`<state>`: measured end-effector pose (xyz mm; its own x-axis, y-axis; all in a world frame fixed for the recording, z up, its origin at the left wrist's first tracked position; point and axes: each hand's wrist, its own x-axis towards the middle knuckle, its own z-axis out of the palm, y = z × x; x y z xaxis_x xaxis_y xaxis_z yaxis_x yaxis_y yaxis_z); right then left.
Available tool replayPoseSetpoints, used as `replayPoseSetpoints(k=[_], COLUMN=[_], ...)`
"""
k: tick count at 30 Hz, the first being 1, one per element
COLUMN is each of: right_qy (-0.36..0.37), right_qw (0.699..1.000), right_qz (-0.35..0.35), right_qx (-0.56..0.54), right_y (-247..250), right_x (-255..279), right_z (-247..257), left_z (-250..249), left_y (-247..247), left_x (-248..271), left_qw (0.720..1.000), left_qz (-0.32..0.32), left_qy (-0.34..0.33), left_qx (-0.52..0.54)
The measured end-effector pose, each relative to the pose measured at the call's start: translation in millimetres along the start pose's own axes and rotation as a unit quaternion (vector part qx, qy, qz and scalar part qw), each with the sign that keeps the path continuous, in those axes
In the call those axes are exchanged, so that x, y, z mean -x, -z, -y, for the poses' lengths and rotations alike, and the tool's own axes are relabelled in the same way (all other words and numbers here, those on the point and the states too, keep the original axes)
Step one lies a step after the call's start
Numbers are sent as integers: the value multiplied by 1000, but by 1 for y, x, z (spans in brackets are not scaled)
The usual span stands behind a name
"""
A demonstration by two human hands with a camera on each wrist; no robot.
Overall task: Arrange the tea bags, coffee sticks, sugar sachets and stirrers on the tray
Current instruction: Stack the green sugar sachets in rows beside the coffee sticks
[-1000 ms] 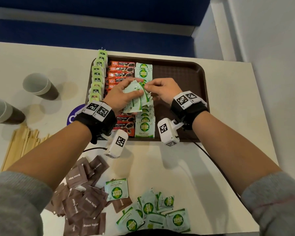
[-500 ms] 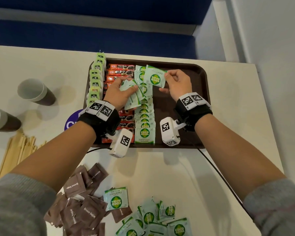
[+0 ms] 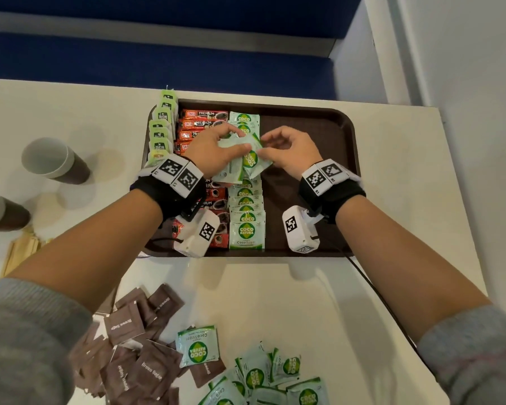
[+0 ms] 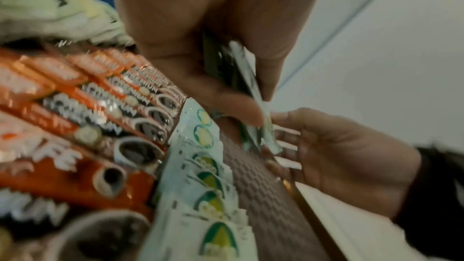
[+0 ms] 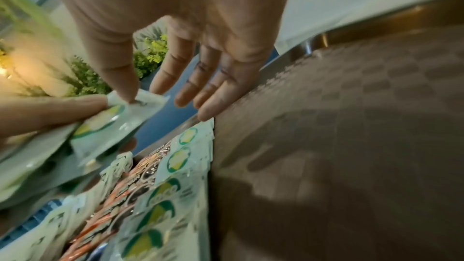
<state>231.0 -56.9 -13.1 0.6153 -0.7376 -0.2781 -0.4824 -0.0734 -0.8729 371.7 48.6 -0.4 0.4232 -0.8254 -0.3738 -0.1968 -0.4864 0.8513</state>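
Over the middle of the brown plastic tray (image 3: pixel 327 133) my left hand (image 3: pixel 214 153) held a small fan of pale green coco sugar sachets (image 3: pixel 240 165), thumb curled across their faces and the other fingers closed behind them. My right hand (image 3: pixel 289 150) met it from the right side of the frame: its thumb tip pressed the corner of the front sachet, while its other fingers (image 5: pixel 191 86) were loosely extended and held nothing that I could see. The wrist views were blurred, so I could not tell whether the forefinger also touched that sachet.

Below my hands in the frame, a column of the same green sachets (image 3: pixel 246 229) lay overlapped down the tray, just beside a column of orange coffee sticks (image 3: pixel 205 118) to its left. Light green tea bags (image 3: pixel 161 133) stood in a row along the tray's left rim. The right half of the tray was bare textured brown.

On the white desk (image 3: pixel 421 185), at the lower edge of the frame, loose green sachets (image 3: pixel 260 378) lay scattered beside a heap of brown sugar sachets (image 3: pixel 135 358). At the left edge lay pale wooden stirrers (image 3: pixel 21 252), and above them two paper cups (image 3: pixel 53 162).
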Motion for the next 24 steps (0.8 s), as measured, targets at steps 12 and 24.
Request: replayPoseSetpoints(k=[12,24], right_qy=[-20,-199], right_qw=[998,966], right_qz=[-49,-143], right_qx=[20,-81], right_y=[18,18], right_x=[-28,-73], right_z=[2,-23], left_z=[-1,4], left_y=[-2,-2], left_x=[-11,-23], left_qw=[995,998], left_qz=[-60,-51], left_qy=[-15,-12], left_qx=[-75,-27])
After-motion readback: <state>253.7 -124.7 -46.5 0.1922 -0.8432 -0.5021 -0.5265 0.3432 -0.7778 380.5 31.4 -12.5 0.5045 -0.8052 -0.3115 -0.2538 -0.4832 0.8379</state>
